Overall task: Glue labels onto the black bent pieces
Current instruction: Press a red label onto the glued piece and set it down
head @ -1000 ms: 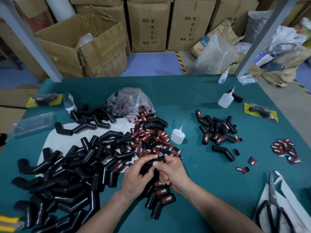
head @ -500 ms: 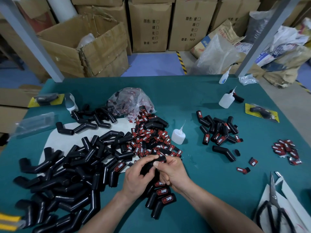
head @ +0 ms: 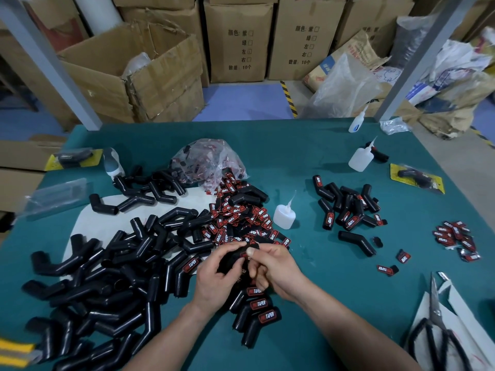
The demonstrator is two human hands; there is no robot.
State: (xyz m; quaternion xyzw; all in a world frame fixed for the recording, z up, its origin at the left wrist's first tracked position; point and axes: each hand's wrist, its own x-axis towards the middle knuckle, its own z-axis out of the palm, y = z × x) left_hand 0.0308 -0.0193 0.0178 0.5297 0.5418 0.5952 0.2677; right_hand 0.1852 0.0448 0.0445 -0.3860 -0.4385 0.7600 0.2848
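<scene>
Black bent piece (head: 229, 261): held above the desk (head: 308, 156), nearer the person than the glue bottle (head: 284, 216). Left hand (head: 214, 279) grip curled round it as a steadying brace; right hand (head: 276, 269) grip pinching it, thumb apparently pressing a red label (head: 244, 254) flat. Most of the piece is hidden by fingers.

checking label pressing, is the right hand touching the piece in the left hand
Touching: head view shows the right hand pinching the black bent piece that the left hand grips.

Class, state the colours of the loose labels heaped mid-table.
The labels are red and black with white lettering; head view.
</scene>
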